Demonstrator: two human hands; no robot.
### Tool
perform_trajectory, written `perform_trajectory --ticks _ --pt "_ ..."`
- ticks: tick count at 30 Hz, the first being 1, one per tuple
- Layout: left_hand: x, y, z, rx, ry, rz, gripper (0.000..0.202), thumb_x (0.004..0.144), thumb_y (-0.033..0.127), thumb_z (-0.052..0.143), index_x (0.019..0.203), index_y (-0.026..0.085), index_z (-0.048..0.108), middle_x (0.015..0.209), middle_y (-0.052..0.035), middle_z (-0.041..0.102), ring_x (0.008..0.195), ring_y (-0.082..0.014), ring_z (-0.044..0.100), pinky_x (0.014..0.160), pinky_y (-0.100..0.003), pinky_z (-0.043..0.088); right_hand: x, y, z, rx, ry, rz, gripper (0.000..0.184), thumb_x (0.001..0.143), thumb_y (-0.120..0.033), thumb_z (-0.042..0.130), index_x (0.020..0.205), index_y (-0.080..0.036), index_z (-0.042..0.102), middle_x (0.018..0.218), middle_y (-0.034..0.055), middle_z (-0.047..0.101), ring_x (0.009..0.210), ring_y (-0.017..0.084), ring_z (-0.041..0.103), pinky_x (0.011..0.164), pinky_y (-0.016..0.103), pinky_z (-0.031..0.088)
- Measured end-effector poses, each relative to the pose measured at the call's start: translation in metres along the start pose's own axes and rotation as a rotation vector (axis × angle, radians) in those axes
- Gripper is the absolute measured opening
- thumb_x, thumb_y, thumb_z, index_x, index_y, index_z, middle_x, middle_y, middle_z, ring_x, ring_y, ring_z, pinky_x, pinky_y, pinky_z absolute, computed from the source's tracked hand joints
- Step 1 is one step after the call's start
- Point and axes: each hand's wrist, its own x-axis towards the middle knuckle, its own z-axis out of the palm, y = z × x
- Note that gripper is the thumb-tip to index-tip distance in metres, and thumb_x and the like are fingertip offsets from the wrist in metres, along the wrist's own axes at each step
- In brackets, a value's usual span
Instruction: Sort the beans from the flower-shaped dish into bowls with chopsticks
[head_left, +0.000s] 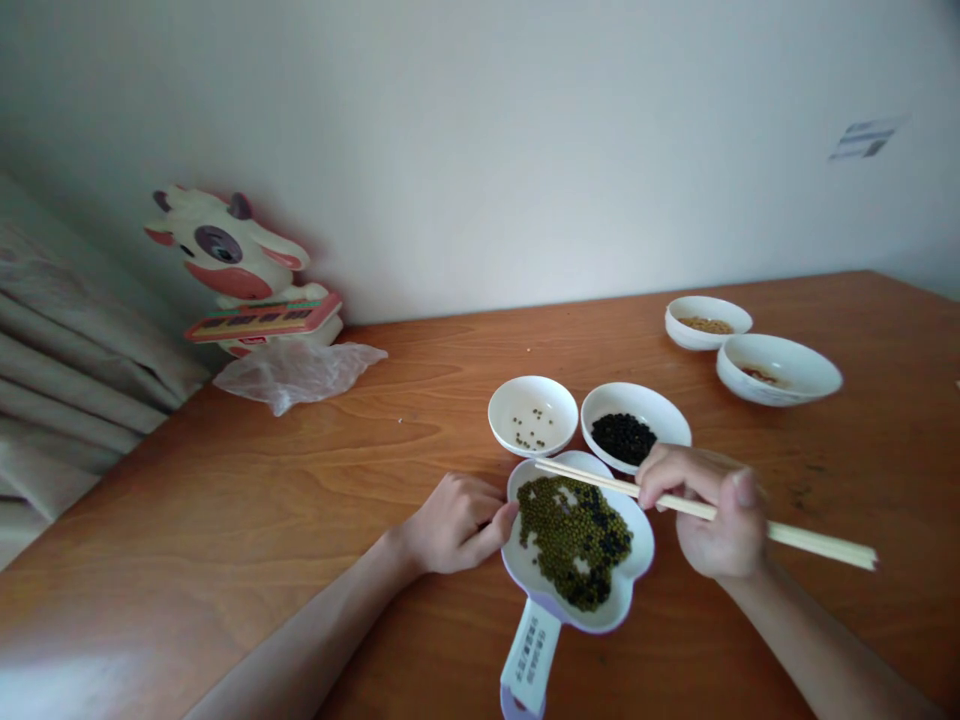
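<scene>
Right hand (pixel 720 525) pinching two chopsticks (pixel 585 475); left hand (pixel 454 525), fingers curled, thumb touching one handled dish (pixel 517 565); four bowls (pixel 501 425) beyond.

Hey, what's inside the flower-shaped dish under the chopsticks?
The dish holds a heap of green beans with some black beans mixed in. What lies under the heap is covered. Chopsticks cross its far edge.

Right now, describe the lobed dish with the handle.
The lobed dish is white with a lilac edge, seemingly plastic, flat on the wooden table, labelled handle toward the camera. It holds green beans mixed with some black ones. The left hand touches its left rim; chopsticks in the right hand cross its far edge.
</scene>
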Motion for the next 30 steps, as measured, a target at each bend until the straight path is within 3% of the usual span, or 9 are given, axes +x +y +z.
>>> perform_trajectory --ticks 6,14,22,30 --pt "-0.001 -0.001 0.001 -0.016 0.0 0.005 0.046 0.11 0.03 0.031 0.067 0.019 0.045 0.065 -0.0028 0.055 0.058 -0.0125 0.049 0.06 -0.03 0.035 -0.001 0.004 -0.005 -0.016 -0.074 0.136 0.075 0.103 -0.065 0.023 0.061 -0.024 0.07 0.054 0.0048 0.061 0.05 0.018 0.053 0.05 0.035 0.036" --pt "0.0 0.0 -0.001 -0.045 -0.022 -0.01 0.045 0.11 0.029 0.031 0.067 0.018 0.041 0.065 -0.0024 0.055 0.058 -0.0116 0.048 0.059 -0.029 0.034 -0.009 0.005 0.015 -0.01 -0.245 0.216 0.074 0.106 -0.061 0.014 0.07 -0.022 0.065 0.063 0.002 0.061 0.058 0.016 0.056 0.057 0.032 0.041" --pt "0.0 0.002 -0.002 -0.054 -0.027 -0.014 0.044 0.11 0.029 0.031 0.068 0.018 0.038 0.066 -0.0023 0.053 0.058 -0.0118 0.046 0.06 -0.029 0.034 -0.008 0.004 0.016 -0.067 -0.227 0.235 0.074 0.107 -0.06 0.013 0.069 -0.022 0.064 0.061 0.0009 0.06 0.055 0.014 0.054 0.055 0.03 0.039" --pt "0.0 0.002 -0.003 -0.05 -0.023 -0.008 0.045 0.11 0.03 0.03 0.067 0.018 0.04 0.065 -0.0022 0.053 0.058 -0.0114 0.046 0.06 -0.028 0.034 -0.004 -0.001 0.017 -0.107 -0.231 0.181 0.066 0.11 -0.048 0.02 0.069 -0.021 0.064 0.062 0.0003 0.061 0.058 0.012 0.057 0.057 0.029 0.041"
